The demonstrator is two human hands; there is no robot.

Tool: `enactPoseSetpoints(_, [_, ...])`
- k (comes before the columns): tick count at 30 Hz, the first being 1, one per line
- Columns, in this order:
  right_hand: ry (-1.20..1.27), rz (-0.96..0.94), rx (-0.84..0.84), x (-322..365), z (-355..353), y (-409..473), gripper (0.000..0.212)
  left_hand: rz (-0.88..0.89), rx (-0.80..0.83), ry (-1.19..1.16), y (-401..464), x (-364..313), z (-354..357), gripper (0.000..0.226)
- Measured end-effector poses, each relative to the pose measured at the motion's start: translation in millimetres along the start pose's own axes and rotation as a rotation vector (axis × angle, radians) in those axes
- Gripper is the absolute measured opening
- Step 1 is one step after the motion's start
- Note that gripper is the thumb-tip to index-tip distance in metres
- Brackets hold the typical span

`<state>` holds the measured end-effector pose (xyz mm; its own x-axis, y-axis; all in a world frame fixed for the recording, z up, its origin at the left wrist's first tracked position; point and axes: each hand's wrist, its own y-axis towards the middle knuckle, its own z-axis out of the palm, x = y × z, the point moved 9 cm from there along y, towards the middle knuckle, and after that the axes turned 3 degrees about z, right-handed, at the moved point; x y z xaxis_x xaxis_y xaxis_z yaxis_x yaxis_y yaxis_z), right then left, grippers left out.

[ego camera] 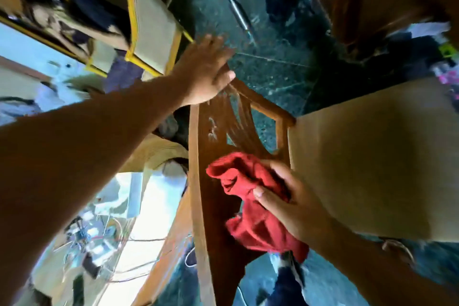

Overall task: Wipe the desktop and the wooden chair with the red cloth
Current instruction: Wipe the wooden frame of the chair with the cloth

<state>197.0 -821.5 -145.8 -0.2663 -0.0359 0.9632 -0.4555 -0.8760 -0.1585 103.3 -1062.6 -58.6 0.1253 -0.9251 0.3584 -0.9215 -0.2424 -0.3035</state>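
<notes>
In the head view the right hand (295, 204) grasps the red cloth (253, 201) with its fingers closed around it, and presses it against the curved back of the wooden chair (211, 211), just beside the pale seat (372, 156). The left hand (206, 74) rests on the top corner of the chair back, fingers stretched out and loose, not gripping anything, above the dark speckled floor (273, 77).
</notes>
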Motion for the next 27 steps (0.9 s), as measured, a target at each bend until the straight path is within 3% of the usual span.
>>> enactPoseSetpoints(3, [-0.024, -0.056, 0.098, 3.4, 44.7, -14.8, 0.042, -0.012, -0.133, -0.256, -4.3, 12.7, 9.2, 0.058])
enactPoseSetpoints(8, [-0.466, -0.078, 0.045, -32.8, 99.5, -39.7, 0.067, 0.033, -0.303, -0.543, -3.8, 23.4, 20.6, 0.063])
enactPoseSetpoints(11, [-0.357, -0.154, -0.039, -20.6, 104.6, -10.2, 0.064, -0.003, -0.366, -0.701, -8.6, 26.5, 25.1, 0.064])
enactPoseSetpoints(15, [-0.371, -0.198, -0.261, 11.1, 68.0, 96.9, 0.055, -0.049, -0.402, -0.691, -7.6, 32.0, 27.7, 0.067])
enactPoseSetpoints(18, [-0.275, -0.110, -0.348, 18.4, 46.5, 149.2, 0.052, -0.078, -0.406, -0.714, -9.0, 33.2, 28.6, 0.066])
enactPoseSetpoints(21, [-0.171, -0.085, -0.262, 2.7, 54.0, 119.0, 0.049, -0.062, -0.388, -0.757, -10.6, 31.6, 28.0, 0.065])
enactPoseSetpoints(24, [-0.044, -0.090, -0.071, -18.3, 83.4, 31.1, 0.051, -0.067, -0.363, -0.769, -11.6, 30.5, 27.1, 0.064])
enactPoseSetpoints(27, [-0.078, -0.143, 0.057, -26.9, 100.6, -39.6, 0.052, -0.082, -0.356, -0.737, -11.0, 28.9, 25.0, 0.061])
